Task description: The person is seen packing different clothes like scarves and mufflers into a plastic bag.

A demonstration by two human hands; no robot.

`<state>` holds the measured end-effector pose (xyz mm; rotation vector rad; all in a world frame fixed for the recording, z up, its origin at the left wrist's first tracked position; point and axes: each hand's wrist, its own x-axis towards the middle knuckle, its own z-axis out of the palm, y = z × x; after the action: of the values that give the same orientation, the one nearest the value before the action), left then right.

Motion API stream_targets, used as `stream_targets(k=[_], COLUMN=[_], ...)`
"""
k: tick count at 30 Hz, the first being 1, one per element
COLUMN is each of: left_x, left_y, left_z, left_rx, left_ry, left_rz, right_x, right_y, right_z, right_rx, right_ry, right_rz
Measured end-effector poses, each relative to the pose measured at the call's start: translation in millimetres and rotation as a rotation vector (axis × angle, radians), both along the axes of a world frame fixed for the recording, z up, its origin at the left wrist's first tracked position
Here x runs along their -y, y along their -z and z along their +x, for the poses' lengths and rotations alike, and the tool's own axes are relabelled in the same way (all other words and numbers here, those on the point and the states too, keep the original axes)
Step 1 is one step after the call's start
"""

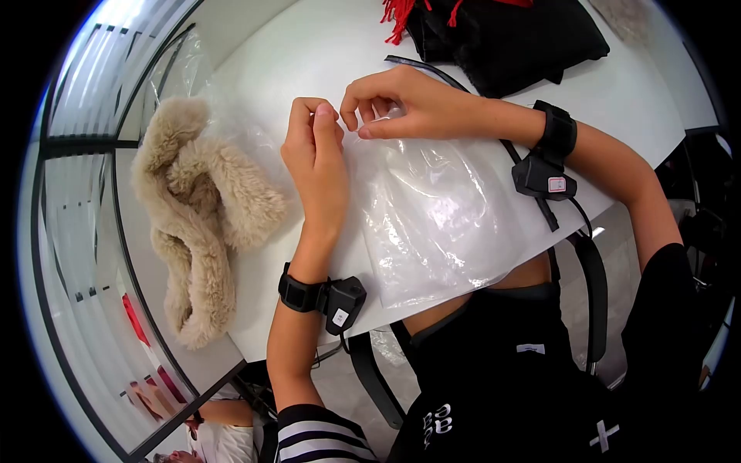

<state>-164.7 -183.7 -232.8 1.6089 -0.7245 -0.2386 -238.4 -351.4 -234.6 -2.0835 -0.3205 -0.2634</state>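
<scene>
A clear plastic bag point(440, 224) lies on the white table in front of me, its upper edge close to both hands. My left hand point(315, 150) is at the bag's upper left corner, thumb and fingers pressed together; what they hold, if anything, is too small to tell. My right hand point(397, 104) is over the bag's top edge with its fingers curled and thumb near the fingertips, a bit of the clear film between them. The two hands are close but apart. A fluffy beige scarf point(224, 193) lies to the left of my left hand.
Folded black cloth point(525, 42) with red fringe point(399, 17) lies at the table's far side. A black strap point(432, 69) runs under my right forearm. More clear film point(185, 69) is at the back left. Beyond a partition, another person's arm point(228, 413) shows at lower left.
</scene>
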Motion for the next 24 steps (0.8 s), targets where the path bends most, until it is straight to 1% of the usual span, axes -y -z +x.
stream_targets(k=[5, 8, 13, 19, 24], left_x=[-0.5, -0.6, -0.2, -0.1, -1.3], left_y=[1.4, 2.2, 0.5, 0.5, -1.1], left_z=[-0.2, 0.7, -0.7, -1.4, 0.0], left_rx=[-0.010, -0.010, 0.000, 0.026, 0.042], left_ry=[0.022, 0.013, 0.001, 0.006, 0.000], left_rz=[0.005, -0.005, -0.004, 0.024, 0.028], right_x=[-0.5, 0.0, -1.8, -0.9, -1.2], right_y=[4.4, 2.2, -0.9, -3.8, -1.2], right_z=[-1.1, -1.6, -2.8, -4.3, -2.2], right_rx=[0.015, 0.035, 0.034, -0.087, -0.045], right_ry=[-0.017, -0.023, -0.136, -0.145, -0.161], right_rz=[0.041, -0.014, 0.049, 0.046, 0.039])
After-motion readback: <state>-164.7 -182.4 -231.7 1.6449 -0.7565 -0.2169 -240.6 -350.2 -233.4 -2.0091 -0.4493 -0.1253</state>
